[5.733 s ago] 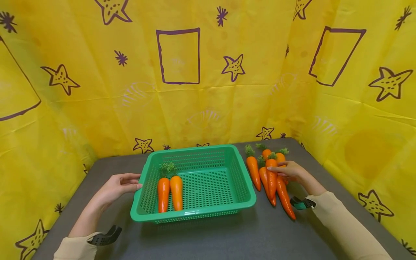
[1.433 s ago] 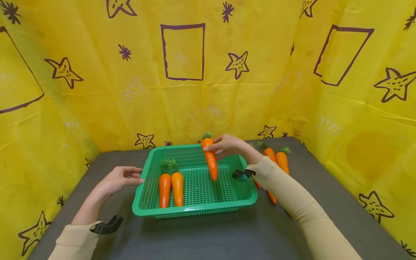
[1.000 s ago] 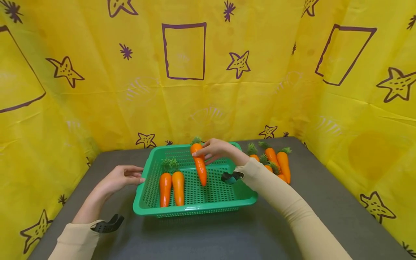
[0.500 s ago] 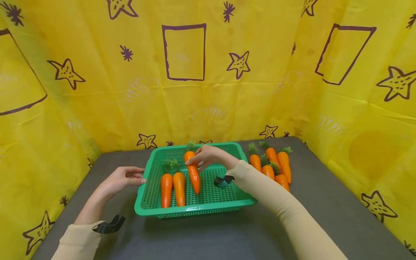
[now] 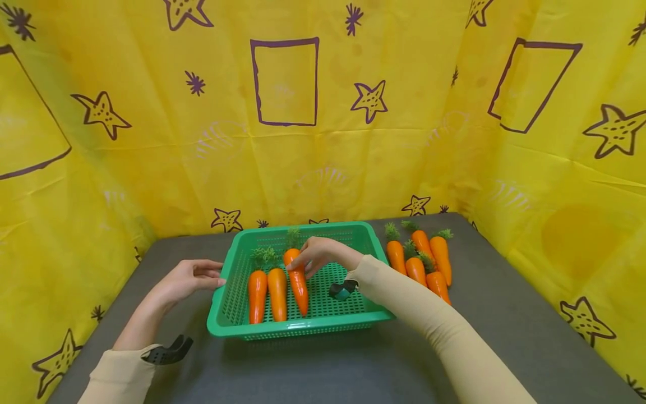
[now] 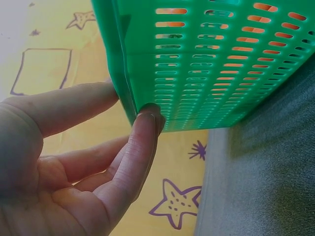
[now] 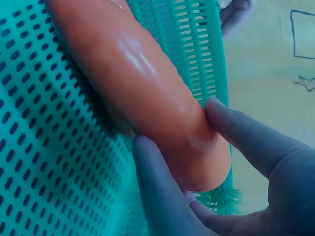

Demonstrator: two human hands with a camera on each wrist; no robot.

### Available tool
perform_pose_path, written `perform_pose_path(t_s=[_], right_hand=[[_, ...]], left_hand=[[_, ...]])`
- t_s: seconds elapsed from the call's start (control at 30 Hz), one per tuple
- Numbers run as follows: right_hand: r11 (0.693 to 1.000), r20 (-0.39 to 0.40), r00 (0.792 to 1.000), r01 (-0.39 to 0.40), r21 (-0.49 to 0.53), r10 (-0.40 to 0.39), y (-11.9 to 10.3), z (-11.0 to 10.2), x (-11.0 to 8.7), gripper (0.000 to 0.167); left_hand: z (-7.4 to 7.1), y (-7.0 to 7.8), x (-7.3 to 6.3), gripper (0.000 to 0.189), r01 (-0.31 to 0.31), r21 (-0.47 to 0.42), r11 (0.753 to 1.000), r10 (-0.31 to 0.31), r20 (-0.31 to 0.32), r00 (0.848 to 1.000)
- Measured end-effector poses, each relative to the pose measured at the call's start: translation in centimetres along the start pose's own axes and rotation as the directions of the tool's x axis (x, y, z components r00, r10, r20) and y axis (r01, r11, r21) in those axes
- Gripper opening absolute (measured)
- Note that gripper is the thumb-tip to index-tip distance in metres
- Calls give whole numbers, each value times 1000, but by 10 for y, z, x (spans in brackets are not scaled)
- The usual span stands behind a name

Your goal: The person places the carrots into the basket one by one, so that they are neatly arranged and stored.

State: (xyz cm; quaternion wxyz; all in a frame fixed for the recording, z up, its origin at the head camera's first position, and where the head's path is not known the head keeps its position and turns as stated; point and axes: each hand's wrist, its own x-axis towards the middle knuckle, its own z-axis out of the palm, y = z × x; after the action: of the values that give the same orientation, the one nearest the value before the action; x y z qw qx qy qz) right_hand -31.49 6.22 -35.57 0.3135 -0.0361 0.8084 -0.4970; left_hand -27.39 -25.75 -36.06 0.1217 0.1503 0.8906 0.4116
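My right hand (image 5: 323, 255) pinches an orange carrot (image 5: 299, 289) near its leafy top, inside the green perforated basket (image 5: 328, 322). In the right wrist view, thumb and fingers stand on either side of the thick end of this carrot (image 7: 142, 83), close over the basket's holes. Two more carrots lie side by side to its left: a redder one (image 5: 257, 297) and a lighter one (image 5: 277, 294). At the basket's left edge, my left hand (image 5: 184, 283) holds the rim. The left wrist view shows its thumb at the lip and fingertips tucked against the outer wall (image 6: 142, 64).
Several carrots (image 5: 415, 270) with green tops lie in a heap on the dark grey table (image 5: 323, 370), right of the basket. Yellow cloth (image 5: 282, 168) with purple drawings hangs behind and on both sides. The right forearm (image 5: 429, 314) crosses the basket's right rim.
My right hand took a carrot from the heap, carried it left over the basket and lowered it beside the other two. The left hand stays at the rim.
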Motion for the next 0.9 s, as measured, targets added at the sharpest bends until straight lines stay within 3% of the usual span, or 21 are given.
perform_pose_path(t_s=[0.2,0.5,0.9], right_hand=[[1000,17,1000,-16,-11,16,6,1,6,34],[997,5,998,-66,-45,66,13,6,11,45],[990,12,995,-98,-97,100,20,8,15,34]], left_hand=[[0,0,-1,65,-4,12,1000,4,-1,1000],[0,0,0,66,6,11,1000,-6,-10,1000],[0,1,0,64,2,7,1000,-2,-7,1000]])
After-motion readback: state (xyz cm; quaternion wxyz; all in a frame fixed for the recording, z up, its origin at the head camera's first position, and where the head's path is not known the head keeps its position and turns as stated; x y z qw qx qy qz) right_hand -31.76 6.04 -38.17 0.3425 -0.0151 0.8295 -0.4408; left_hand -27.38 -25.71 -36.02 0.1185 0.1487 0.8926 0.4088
